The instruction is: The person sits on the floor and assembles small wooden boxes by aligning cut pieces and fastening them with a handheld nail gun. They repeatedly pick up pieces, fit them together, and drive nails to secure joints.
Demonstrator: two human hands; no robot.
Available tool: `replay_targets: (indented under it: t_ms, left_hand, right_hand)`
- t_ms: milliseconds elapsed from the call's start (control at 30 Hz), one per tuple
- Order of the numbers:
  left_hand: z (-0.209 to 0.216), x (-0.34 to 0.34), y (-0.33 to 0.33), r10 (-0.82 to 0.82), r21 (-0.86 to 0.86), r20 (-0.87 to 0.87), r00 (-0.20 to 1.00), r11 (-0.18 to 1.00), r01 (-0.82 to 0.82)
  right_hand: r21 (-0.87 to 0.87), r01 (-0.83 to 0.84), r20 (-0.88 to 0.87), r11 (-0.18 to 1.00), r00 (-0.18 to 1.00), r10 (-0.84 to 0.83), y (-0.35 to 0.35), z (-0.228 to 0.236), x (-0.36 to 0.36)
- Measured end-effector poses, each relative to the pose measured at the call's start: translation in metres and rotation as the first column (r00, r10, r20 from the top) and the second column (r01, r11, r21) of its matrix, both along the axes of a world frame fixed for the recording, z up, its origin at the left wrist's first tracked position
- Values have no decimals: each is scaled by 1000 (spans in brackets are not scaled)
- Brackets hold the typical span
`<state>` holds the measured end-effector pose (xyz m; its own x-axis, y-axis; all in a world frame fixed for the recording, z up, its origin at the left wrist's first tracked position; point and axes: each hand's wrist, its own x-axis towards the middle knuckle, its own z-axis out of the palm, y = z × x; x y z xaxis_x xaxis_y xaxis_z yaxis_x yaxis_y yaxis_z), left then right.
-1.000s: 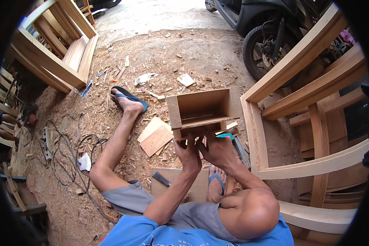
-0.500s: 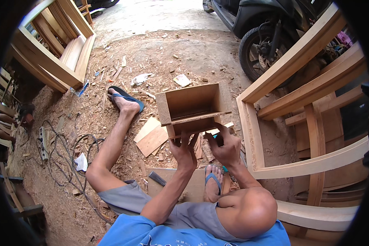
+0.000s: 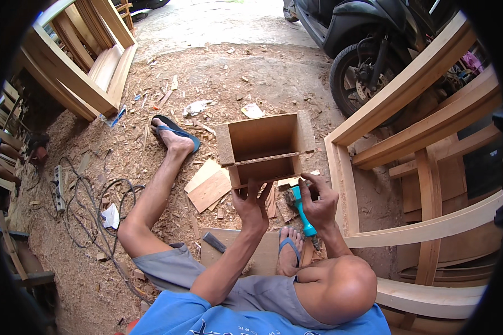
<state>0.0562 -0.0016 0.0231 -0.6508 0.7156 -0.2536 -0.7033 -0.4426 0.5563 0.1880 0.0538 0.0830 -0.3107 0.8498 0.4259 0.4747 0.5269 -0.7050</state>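
A brown wooden box point(image 3: 265, 137), its open side facing up, is held up in front of me; a divider point(image 3: 274, 158) splits it into a larger far compartment and a narrow near one. My left hand point(image 3: 251, 209) supports it, fingers gripping its near edge from below. By the box's near right corner is my right hand point(image 3: 320, 204), its fingers curled and the index finger bent toward the corner. Whether anything is pinched in it is hidden. A teal power tool point(image 3: 303, 215) lies on the floor just beside and partly behind my right hand.
A dark-handled tool point(image 3: 213, 242) rests on a board point(image 3: 262, 251) near my feet. Wood offcuts point(image 3: 209, 187) and sawdust litter the floor. Cables point(image 3: 89, 206) and a power strip point(image 3: 59, 190) lie at left. Wooden frames point(image 3: 343, 190) stand right, before a motorcycle point(image 3: 369, 67).
My right hand has drawn back slightly to the right from the box's near edge, and its fingers are more curled. More of the teal tool shows now. The left hand keeps its grip.
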Motion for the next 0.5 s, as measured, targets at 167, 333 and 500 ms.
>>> replay_targets:
  t_ms: [167, 333, 500]
  left_hand:
    - [0, 0, 0, -4, 18, -3, 1000, 1000, 4]
    - [1, 2, 0, 4, 15, 7, 1000, 1000, -5]
    - [0, 2, 0, 4, 12, 12, 1000, 1000, -4]
  right_hand:
    - [50, -45, -21, 998, 999, 46, 0, -4, -2]
    - [60, -56, -16, 997, 998, 57, 0, -7, -1]
    - [34, -30, -2, 999, 1000, 30, -1, -6, -2]
